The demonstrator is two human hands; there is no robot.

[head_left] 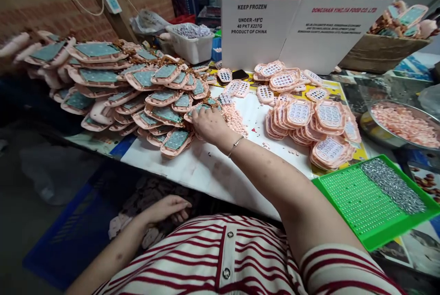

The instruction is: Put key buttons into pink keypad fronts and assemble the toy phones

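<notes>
My right hand [209, 124] reaches to the right edge of a large pile of pink plastic casings [99, 51] fitted with green circuit boards. Its fingers are bent over a casing [192, 114] there; the fingertips are partly hidden. Beside that hand lie small pink pieces [235, 118] and a little heap of grey-white keypad pieces [225, 98]. My left hand [170, 208] hangs low in front of my body, over pink parts in a blue crate [65, 226]. Its thumb is stretched out, the fingers loosely curled, and nothing shows in it.
Stacked pink keypad covers [299, 114] stand at right of centre. A green tray [343, 203] holds metal screws, near a steel bowl [405, 123] of pink pieces. Behind are a white tub [190, 47], a white-and-red carton [261, 42] and a brown box [388, 52] of casings.
</notes>
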